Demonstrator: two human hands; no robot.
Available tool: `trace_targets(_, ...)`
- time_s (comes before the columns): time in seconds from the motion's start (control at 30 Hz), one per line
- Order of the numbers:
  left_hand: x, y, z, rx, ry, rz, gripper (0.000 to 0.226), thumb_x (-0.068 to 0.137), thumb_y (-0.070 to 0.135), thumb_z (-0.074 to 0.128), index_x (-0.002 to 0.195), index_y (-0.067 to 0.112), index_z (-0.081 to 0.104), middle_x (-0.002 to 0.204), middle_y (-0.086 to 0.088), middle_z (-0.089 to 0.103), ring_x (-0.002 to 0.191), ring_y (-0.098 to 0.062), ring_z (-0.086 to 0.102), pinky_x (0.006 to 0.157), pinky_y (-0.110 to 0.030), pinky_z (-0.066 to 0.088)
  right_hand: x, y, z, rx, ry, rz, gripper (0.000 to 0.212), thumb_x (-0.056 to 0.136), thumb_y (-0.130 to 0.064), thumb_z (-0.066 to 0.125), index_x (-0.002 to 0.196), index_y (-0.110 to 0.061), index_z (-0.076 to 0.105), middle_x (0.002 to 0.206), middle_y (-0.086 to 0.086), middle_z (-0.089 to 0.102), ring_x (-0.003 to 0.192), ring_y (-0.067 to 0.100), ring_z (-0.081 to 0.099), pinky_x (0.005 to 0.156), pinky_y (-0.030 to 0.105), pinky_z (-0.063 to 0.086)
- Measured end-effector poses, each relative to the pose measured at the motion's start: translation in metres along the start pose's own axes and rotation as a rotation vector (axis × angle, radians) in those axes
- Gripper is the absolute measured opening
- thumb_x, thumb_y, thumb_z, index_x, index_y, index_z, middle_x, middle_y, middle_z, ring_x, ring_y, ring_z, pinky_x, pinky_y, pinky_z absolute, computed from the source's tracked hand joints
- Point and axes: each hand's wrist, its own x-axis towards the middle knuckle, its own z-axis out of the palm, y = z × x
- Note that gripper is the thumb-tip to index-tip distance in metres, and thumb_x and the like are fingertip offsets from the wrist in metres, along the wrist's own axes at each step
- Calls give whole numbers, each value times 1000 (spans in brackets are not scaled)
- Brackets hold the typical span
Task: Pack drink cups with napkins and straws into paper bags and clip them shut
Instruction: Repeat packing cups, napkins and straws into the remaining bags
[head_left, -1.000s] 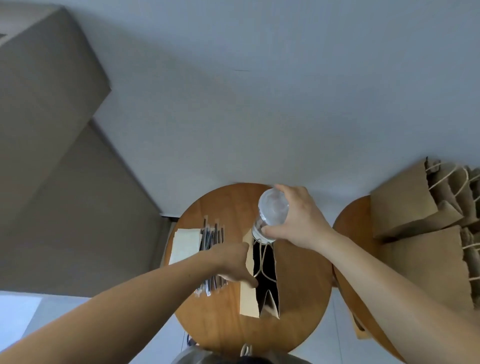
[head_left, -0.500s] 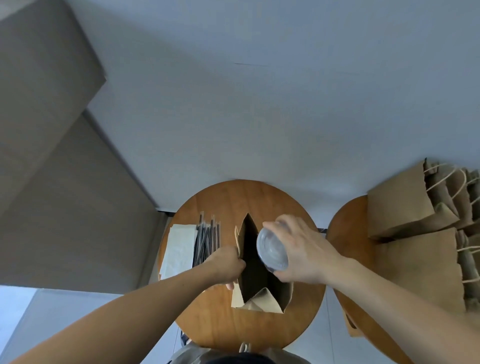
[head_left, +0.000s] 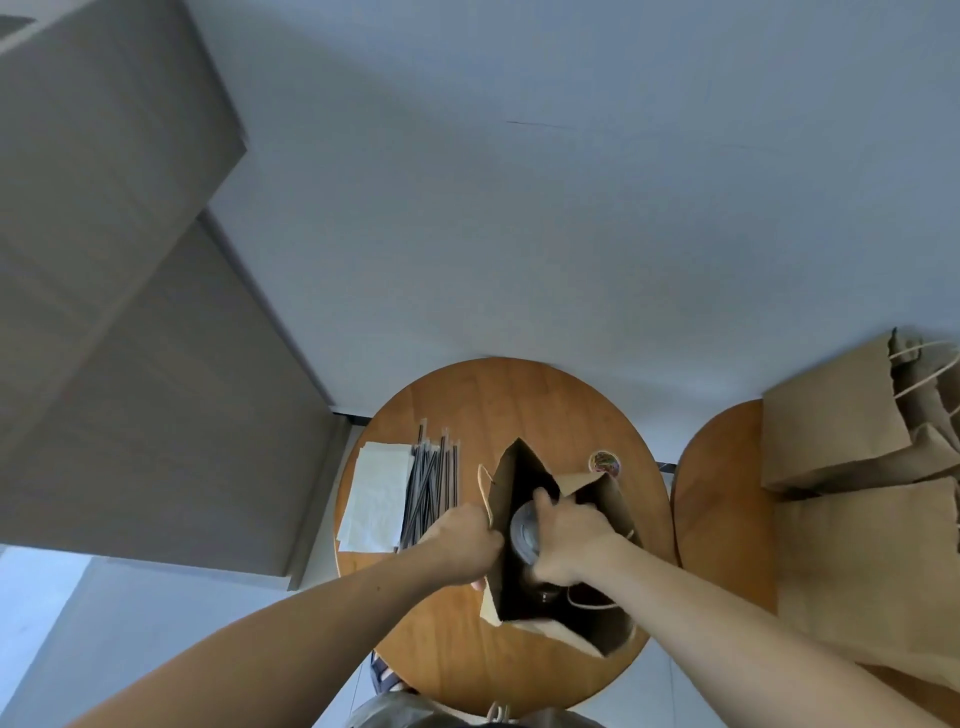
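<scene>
Here's the round wooden table (head_left: 519, 400) in the middle. On its left side lies a stack of white napkins (head_left: 376, 493), and just beside them a loose bundle of dark straws (head_left: 434, 483), fanned a little. Centre-right stands an open brown paper bag (head_left: 597, 618), mouth gaping upward. Just beyond it sits a small round tub (head_left: 604, 462) with colourful contents, too small to make out. Off to the right, a second round table (head_left: 722, 493), with flat brown handled bags (head_left: 841, 415) piled overlapping across it.
</scene>
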Motion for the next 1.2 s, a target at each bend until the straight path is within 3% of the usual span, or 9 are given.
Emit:
trace_targets(0.1, -2, -9, 2, 3, -4, -18, 26, 93, 24, 45, 82, 11, 65, 62, -8, 64, 51, -8, 66, 57, -26, 59, 18, -4, 14, 111, 24, 81, 95, 81, -47, 71, 149, -17, 13, 137, 18, 44, 115, 36, 57, 92, 40, 50)
trace_targets(0.2, -5, -12, 1, -18, 8, -15, 26, 89, 26, 45, 86, 12, 67, 73, -6, 68, 68, -20, 70, 70, -38, 62, 33, -9, 29, 120, 39, 113, 100, 80, -43, 75, 151, -19, 8, 146, 20, 32, 123, 39, 50, 99, 42, 47)
trace_targets(0.3, -7, -9, 1, 8, 34, -20, 25, 92, 26, 46, 90, 13, 66, 77, -6, 68, 71, -21, 70, 71, -41, 62, 46, -8, 43, 128, 46, 112, 100, 81, -40, 74, 152, -22, 5, 149, 20, 27, 125, 40, 48, 100, 43, 47)
trace_targets(0.53, -16, 1, 5, 117, 62, -45, 23, 98, 29, 46, 83, 17, 59, 73, -2, 58, 73, -21, 69, 70, -36, 62, 56, 1, 84, 98, 51, 53, 85, 91, -37, 59, 154, -21, 5, 151, 17, 24, 124, 35, 47, 102, 41, 44)
trace_targets(0.7, -15, 0, 8, 148, 91, -20, 19, 98, 28, 46, 100, 15, 60, 79, -2, 61, 71, -18, 67, 67, -33, 61, 58, -3, 95, 41, 89, 6, 90, 86, -41, 63, 153, -24, 6, 149, 15, 24, 122, 36, 45, 91, 38, 50)
trace_targets(0.77, -16, -1, 9, 141, 103, -13, 15, 98, 29, 46, 98, 18, 57, 76, 1, 57, 67, -15, 64, 58, -25, 56, 57, -5, 100, 14, 101, 5, 89, 88, -41, 61, 154, -24, 4, 150, 16, 22, 122, 36, 43, 88, 37, 51)
trace_targets(0.9, -17, -4, 9, 150, 113, -3, 14, 97, 29, 46, 97, 19, 56, 74, 2, 55, 70, -19, 65, 63, -30, 58, 58, -5, 100, 10, 120, 28, 96, 85, -42, 66, 155, -23, 3, 151, 16, 22, 122, 36, 42, 88, 38, 51)
trace_targets(1.0, -16, -6, 7, 144, 101, 7, 13, 96, 31, 46, 92, 22, 55, 72, 3, 56, 64, -13, 63, 56, -24, 55, 55, -4, 94, 4, 100, 29, 97, 85, -37, 67, 155, -23, 1, 152, 17, 17, 127, 38, 37, 94, 41, 50)
trace_targets(1.2, -19, 1, -5, 176, -21, 96, 47, 83, 53, 48, 116, 20, 55, 86, -4, 66, 75, -20, 69, 74, -39, 61, 27, -20, 51, -163, -1, 57, 77, 92, -27, 60, 154, -15, 14, 154, 20, 20, 137, 41, 29, 99, 45, 45)
